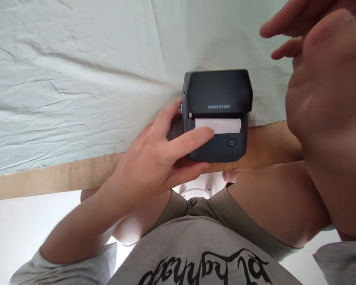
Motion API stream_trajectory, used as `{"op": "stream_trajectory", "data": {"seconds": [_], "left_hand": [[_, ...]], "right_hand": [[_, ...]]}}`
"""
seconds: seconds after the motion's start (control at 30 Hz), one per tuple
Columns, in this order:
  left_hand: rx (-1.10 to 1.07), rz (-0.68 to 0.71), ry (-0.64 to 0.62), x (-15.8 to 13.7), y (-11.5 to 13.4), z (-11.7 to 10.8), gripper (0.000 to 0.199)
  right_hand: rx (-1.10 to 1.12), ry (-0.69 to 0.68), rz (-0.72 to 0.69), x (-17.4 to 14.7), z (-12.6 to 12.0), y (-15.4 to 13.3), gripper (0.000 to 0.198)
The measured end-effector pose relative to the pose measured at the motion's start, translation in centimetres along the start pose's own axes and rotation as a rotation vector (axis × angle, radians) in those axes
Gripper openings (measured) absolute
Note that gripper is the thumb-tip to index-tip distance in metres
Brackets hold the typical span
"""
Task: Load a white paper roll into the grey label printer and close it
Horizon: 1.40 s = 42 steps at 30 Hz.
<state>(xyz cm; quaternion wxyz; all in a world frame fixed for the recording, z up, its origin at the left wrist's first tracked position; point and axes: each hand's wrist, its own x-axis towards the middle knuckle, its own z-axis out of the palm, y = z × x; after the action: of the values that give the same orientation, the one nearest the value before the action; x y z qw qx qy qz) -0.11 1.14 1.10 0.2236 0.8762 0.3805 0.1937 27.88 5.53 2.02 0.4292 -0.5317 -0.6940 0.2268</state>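
Note:
A dark label printer (218,152) with "NIIMBOT" lettering on its black lid (218,89) stands at the front edge of the cloth-covered table. White label paper (227,126) sticks out of the slot below the lid, above a round power button (231,143). My left hand (156,152) holds the printer from its left side, with one finger laid across the paper and others along the side and bottom. Raised close to the camera at the right, my right hand (323,67) is apart from the printer. Its visible fingers are spread, and nothing shows in them.
A pale, wrinkled cloth (91,79) covers the table. Along the near side runs a bare wooden edge (62,174). My legs and grey shirt (195,245) are right below that edge, with a white seat (195,193) partly seen between the legs.

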Motion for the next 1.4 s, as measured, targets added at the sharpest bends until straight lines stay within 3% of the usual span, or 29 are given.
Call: {"op": "stream_trajectory", "data": {"seconds": [0.07, 0.13, 0.27, 0.33, 0.6, 0.7, 0.8, 0.9, 1.13, 1.23, 1.4], "left_hand": [[-0.005, -0.021, -0.018, 0.1, 0.1, 0.1, 0.034], [-0.005, -0.024, -0.003, 0.1, 0.1, 0.3, 0.037], [-0.013, -0.028, 0.078, -0.2, -0.4, 0.9, 0.076], [0.001, -0.054, 0.058, -0.4, -0.6, 1.0, 0.09], [0.042, -0.085, 0.037, -0.5, -0.6, 0.0, 0.085], [0.048, -0.083, 0.044, 0.0, -0.4, 0.0, 0.082], [-0.024, -0.08, 0.054, 0.3, -0.3, 0.4, 0.095], [-0.07, -0.125, 0.033, 0.3, -0.5, 0.9, 0.105], [-0.041, -0.2, -0.043, -0.2, -1.4, 0.5, 0.104], [-0.012, -0.182, -0.029, -0.3, -1.5, 0.4, 0.106], [0.019, -0.111, 0.053, -0.2, -1.3, 0.5, 0.101]], "right_hand": [[-0.075, 0.006, -0.055, -0.3, -0.1, 0.3, 0.055], [-0.078, -0.118, -0.079, -0.4, -0.1, 0.7, 0.046], [-0.109, -0.338, -0.081, -0.3, -0.2, 1.5, 0.047], [-0.099, -0.392, -0.08, -0.2, -0.5, 1.8, 0.048], [-0.011, -0.512, -0.123, 0.3, -1.0, 1.7, 0.046], [-0.038, -0.472, -0.161, -0.4, -0.1, 0.9, 0.041], [-0.026, -0.396, -0.137, -1.6, 0.5, 0.5, 0.045], [-0.044, -0.374, -0.064, -2.7, 0.0, 0.9, 0.049], [-0.053, -0.36, 0.033, -3.0, -1.0, 2.8, 0.053], [-0.07, -0.37, 0.098, -2.7, -0.9, 2.7, 0.064], [-0.183, -0.356, 0.017, -2.7, -1.2, 2.7, 0.081]]}}
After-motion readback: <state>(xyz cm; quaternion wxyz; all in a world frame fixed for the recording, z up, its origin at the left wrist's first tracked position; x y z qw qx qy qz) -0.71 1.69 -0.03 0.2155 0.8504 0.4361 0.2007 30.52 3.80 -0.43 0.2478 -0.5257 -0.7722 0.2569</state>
